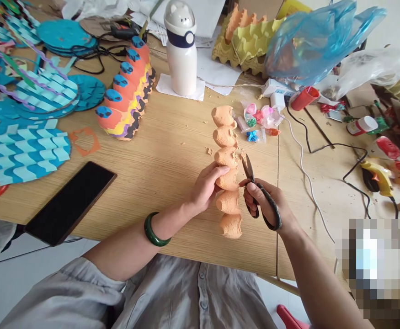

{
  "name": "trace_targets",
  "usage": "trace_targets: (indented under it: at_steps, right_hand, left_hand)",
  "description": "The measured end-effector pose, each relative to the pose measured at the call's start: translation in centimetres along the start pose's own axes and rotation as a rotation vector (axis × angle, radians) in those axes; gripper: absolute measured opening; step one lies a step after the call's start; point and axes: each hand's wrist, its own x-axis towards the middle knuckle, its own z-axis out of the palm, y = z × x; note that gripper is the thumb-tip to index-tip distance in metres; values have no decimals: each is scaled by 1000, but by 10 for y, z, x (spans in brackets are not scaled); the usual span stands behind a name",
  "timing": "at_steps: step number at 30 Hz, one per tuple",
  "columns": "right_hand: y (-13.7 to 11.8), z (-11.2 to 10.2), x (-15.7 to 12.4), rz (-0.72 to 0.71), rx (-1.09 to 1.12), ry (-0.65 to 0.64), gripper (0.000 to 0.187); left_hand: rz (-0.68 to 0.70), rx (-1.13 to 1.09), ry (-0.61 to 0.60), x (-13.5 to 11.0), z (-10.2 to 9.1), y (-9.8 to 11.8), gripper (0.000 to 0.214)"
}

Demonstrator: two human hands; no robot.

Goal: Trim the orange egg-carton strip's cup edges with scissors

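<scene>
An orange strip of egg carton [229, 202] with several cups in a row lies lengthwise in front of me. My left hand [206, 185] grips it near the middle, thumb on top, the other fingers partly hidden beneath. Black-handled scissors [248, 170] are in my right hand [264, 198], their blades slightly apart and pointing away beside the strip's right edge. That edge looks ragged, and small orange scraps [209, 151] lie close by on the wooden table [172, 183].
A painted egg-carton caterpillar [126, 93] and a white bottle [182, 55] stand behind. Left are a phone [71, 203] and blue paper fish [24, 148]. Right are candy-like wrapped bits [261, 116], a white cable [302, 160], a yellow glue gun [376, 176] and a blue plastic bag [316, 41].
</scene>
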Motion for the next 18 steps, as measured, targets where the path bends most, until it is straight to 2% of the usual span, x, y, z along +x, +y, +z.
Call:
trace_targets:
  at_steps: [5, 9, 15, 18]
  right_hand:
    - [-9, 1, -12, 45, -11, -118, 55]
    - [-6, -5, -17, 75, -80, -126, 56]
    - [-10, -10, -25, 129, -110, -138, 54]
    - [-11, -9, -26, 147, -154, -127, 53]
  left_hand:
    - [109, 96, 10, 1, -1, 0, 19]
    - [173, 167, -1, 0, -2, -1, 15]
    - [177, 200, 69, -4, 3, 5, 9]
    - [173, 203, 64, -5, 3, 7, 11]
